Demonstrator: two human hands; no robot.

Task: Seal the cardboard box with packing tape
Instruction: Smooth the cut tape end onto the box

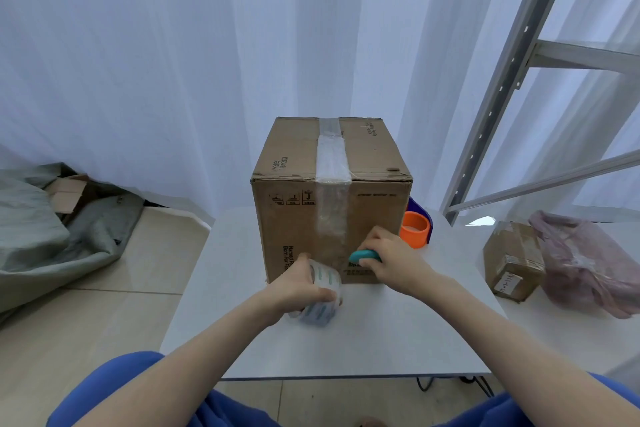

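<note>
I'm looking down at the cardboard box (pixel 330 198), upright in the middle of the white table (pixel 363 333), flaps closed. A strip of clear tape (pixel 331 156) runs along the top seam and over the near edge, down the front face. My left hand (pixel 299 282) is low at the box's front, fingers wrapped around a roll of packing tape (pixel 325 288) that sits just above the tabletop, close to the box's bottom edge. My right hand (pixel 388 258) is pressed against the front face, fingers curled around a small teal tool (pixel 363 256); I can't tell what it is exactly. Behind the box on the right, an orange tape roll (pixel 415 229) lies on the table, a dark blue object (pixel 417 210) just behind it. Further right I see a smaller taped box (pixel 512 260) beside a pink plastic bag (pixel 588 260).
</note>
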